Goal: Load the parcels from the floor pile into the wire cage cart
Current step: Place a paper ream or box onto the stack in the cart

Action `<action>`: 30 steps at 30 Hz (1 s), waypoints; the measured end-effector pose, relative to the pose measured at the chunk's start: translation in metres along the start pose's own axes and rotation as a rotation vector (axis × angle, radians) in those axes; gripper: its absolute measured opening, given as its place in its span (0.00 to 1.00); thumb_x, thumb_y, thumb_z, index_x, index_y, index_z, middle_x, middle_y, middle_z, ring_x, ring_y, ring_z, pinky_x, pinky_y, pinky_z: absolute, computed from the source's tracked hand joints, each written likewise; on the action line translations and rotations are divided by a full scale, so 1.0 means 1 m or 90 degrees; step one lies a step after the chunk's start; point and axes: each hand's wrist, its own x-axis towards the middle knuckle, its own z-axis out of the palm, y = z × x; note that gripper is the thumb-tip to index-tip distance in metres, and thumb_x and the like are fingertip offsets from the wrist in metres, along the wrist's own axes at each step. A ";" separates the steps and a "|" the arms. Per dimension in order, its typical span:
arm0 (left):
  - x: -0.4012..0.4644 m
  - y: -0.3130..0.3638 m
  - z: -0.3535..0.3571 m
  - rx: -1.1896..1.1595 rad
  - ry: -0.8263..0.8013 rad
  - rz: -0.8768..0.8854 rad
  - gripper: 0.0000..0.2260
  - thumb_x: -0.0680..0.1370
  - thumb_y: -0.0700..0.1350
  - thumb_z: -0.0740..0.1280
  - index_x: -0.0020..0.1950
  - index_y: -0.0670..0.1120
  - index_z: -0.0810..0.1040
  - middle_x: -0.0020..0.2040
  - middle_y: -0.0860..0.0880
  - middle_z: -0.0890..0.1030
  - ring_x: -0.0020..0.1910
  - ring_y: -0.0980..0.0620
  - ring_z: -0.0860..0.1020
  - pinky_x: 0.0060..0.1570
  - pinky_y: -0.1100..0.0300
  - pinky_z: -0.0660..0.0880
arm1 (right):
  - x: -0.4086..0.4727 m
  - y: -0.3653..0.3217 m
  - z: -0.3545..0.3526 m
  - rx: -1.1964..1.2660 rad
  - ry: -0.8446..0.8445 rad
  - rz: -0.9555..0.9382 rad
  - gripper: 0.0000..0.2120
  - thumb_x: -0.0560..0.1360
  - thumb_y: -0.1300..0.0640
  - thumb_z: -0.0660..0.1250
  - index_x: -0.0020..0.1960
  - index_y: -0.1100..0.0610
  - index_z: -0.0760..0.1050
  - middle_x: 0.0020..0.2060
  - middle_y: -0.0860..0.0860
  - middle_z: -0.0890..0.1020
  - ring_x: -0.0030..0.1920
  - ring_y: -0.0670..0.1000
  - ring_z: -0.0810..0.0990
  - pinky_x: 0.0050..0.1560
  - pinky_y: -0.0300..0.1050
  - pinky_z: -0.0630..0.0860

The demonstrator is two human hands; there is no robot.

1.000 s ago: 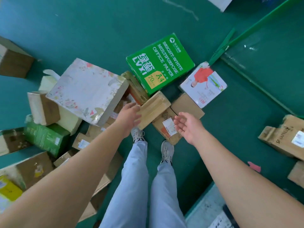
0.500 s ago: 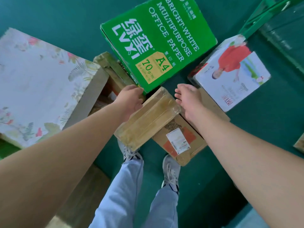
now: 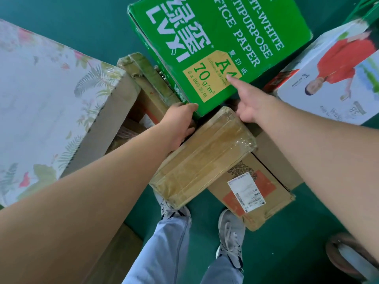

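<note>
Fingers of the left hand [image 3: 180,121] are curling over the far left corner of the tape-wrapped brown cardboard parcel [image 3: 203,158], thumb lying along its near side, so this hand is gripping the box at its upper end. Those of the right hand [image 3: 252,105] are lying mostly straight and apart, the forefinger reaching out over the green cardboard carton of A4 office paper [image 3: 217,48], the heel of the hand hovering at the parcel's far right corner; whether it is touching I cannot tell. Lying slantwise, the parcel is running its long axis from the near left, by the white trainers [image 3: 229,232], up to the far right, and it is resting atop a flat brown carton with a white shipping label [image 3: 252,193]. Both hands are sitting at its far end, the left nearer and already on it. No wire cage cart is showing.
</note>
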 end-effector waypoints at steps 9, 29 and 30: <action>-0.055 0.006 0.002 0.026 0.004 0.011 0.40 0.72 0.73 0.69 0.76 0.51 0.69 0.67 0.49 0.76 0.60 0.49 0.78 0.66 0.49 0.75 | -0.062 -0.017 0.016 -0.057 0.051 -0.074 0.24 0.71 0.36 0.76 0.59 0.49 0.78 0.52 0.49 0.84 0.50 0.49 0.80 0.41 0.40 0.76; -0.549 -0.042 -0.073 -0.303 0.105 0.078 0.11 0.79 0.55 0.71 0.56 0.51 0.79 0.49 0.48 0.86 0.54 0.45 0.83 0.55 0.52 0.80 | -0.550 0.062 0.009 0.217 -0.010 -0.007 0.26 0.75 0.39 0.74 0.66 0.52 0.74 0.57 0.57 0.79 0.54 0.55 0.80 0.60 0.49 0.79; -0.572 -0.046 -0.083 -0.302 0.109 0.080 0.13 0.78 0.56 0.71 0.57 0.51 0.79 0.50 0.48 0.86 0.54 0.45 0.84 0.53 0.52 0.80 | -0.571 0.066 0.000 0.234 0.005 -0.016 0.25 0.75 0.39 0.74 0.64 0.51 0.75 0.59 0.57 0.80 0.56 0.56 0.81 0.60 0.49 0.80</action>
